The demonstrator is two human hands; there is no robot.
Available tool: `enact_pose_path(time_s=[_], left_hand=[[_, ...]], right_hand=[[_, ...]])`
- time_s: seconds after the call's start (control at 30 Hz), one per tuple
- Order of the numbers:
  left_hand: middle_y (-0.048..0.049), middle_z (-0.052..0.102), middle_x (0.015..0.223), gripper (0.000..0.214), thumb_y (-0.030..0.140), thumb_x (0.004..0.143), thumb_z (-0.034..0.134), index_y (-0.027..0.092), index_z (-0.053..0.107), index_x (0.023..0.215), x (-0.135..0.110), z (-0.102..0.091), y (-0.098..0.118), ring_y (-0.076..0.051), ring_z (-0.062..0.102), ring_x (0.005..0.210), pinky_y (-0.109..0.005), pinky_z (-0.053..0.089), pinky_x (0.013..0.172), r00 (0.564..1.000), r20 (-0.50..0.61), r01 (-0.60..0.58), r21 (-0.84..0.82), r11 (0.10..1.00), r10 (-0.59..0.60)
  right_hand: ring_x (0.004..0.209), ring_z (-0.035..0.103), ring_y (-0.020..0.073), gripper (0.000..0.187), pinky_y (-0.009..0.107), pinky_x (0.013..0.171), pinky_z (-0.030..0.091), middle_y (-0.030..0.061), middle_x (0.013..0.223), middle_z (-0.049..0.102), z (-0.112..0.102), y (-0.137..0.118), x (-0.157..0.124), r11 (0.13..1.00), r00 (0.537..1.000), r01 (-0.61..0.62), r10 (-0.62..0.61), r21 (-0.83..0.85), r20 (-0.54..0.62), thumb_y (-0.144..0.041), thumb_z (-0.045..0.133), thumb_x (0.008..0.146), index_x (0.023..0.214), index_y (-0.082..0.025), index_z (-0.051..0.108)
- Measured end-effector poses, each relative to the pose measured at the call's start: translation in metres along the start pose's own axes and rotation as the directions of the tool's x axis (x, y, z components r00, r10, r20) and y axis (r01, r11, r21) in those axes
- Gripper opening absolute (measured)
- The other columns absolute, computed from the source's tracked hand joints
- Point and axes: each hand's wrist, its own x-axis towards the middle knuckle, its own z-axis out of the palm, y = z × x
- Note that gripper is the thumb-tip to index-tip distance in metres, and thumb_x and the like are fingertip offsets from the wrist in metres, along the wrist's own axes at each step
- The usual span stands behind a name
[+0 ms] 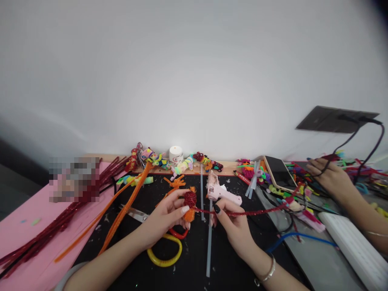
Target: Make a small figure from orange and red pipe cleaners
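Note:
Between its closed fingers, my left hand [172,212] has a small pipe-cleaner figure [190,199], sparkly red on top and orange below. A red tinsel pipe cleaner [257,211] runs from the figure out to the right. My right hand [232,216] pinches this strand close to the figure. Just beyond the right hand lies a pale pink glue gun [222,194], with a long translucent glue stick [209,246] pointing toward me. Scissors with a yellow and red handle [165,251] rest under my left hand, their blades partly covered by it.
Orange pipe cleaners [121,218] and red tinsel ones [57,220] lie at left over a pink sheet [22,226]. Small figures and a paper cup [176,155] line the wall. At right are a phone [280,173], a white power strip [354,246] and another person's hand [332,178].

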Motion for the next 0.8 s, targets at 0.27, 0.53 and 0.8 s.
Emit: enact_pose_path(time_s=[0.27, 0.53, 0.8], left_hand=[[-0.008, 0.065, 0.092, 0.038, 0.021, 0.085, 0.06, 0.02, 0.048, 0.12, -0.0076, 0.0015, -0.0001, -0.011, 0.062, 0.062, -0.025, 0.047, 0.059, 0.985, 0.14, 0.127, -0.17, 0.977, -0.104], [-0.0098, 0.066, 0.094, 0.031, 0.02, 0.087, 0.057, 0.019, 0.05, 0.118, -0.0098, 0.0004, 0.0015, -0.01, 0.061, 0.059, -0.024, 0.045, 0.059, 0.971, 0.204, 0.178, -0.278, 0.944, -0.124], [-0.0107, 0.067, 0.095, 0.025, 0.017, 0.089, 0.054, 0.019, 0.054, 0.113, -0.0081, -0.0018, 0.0014, -0.01, 0.062, 0.062, -0.022, 0.043, 0.06, 0.968, 0.224, 0.191, -0.344, 0.919, -0.118]], right_hand=[[0.049, 0.045, 0.0103, 0.034, 0.022, 0.047, 0.035, -0.0029, 0.052, 0.05, -0.0007, 0.0041, -0.001, 1.0, 1.0, -0.01, 0.009, -0.024, -0.021, -0.035, 0.051, 0.089, 0.059, -0.019, 0.048], [0.05, 0.046, 0.011, 0.031, 0.023, 0.048, 0.036, -0.0026, 0.054, 0.051, 0.0006, 0.0047, 0.0001, 0.989, 1.0, 0.003, 0.0, -0.148, 0.019, -0.03, 0.049, 0.089, 0.061, -0.019, 0.05], [0.052, 0.049, 0.0125, 0.029, 0.026, 0.052, 0.038, -0.0019, 0.056, 0.054, 0.0022, 0.0074, 0.0007, 0.942, 0.988, 0.119, -0.082, -0.314, 0.129, -0.024, 0.046, 0.09, 0.062, -0.02, 0.053]])
